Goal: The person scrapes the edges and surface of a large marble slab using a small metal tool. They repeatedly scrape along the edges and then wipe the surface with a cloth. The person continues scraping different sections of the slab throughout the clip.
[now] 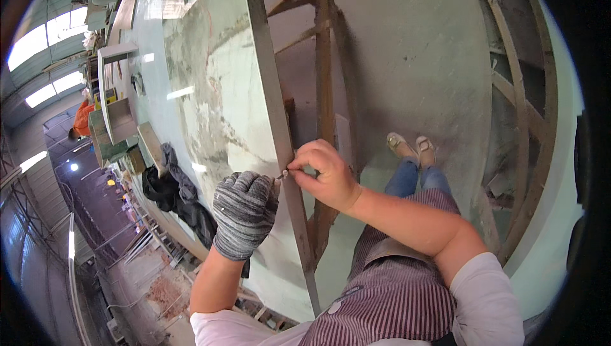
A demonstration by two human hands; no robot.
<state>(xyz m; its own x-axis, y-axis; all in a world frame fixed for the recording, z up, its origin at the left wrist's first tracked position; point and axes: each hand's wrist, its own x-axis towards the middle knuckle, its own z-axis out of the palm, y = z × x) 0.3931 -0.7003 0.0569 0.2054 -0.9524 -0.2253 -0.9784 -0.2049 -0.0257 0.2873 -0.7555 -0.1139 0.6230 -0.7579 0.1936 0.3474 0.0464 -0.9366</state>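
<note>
My left hand (245, 209), in a grey striped knit glove, is closed with its fingers curled toward the edge of a polished stone slab (238, 79). What it grips is mostly hidden by the glove. My bare right hand (324, 173) meets it at that edge, thumb and forefinger pinched together. Between the two hands shows a small pale, metallic-looking piece (284, 173), too small to name. The slab is white-green with grey-brown veins, and its thick edge (270, 85) runs just beneath my fingers.
Wooden supports (324, 91) stand under the slab, and another wooden frame (515, 91) is at the right. Dark cloth (175, 193) lies on the slab's far left side. Pale box-like pieces (114, 95) are beyond it. A person in orange (83, 119) is far off at the left.
</note>
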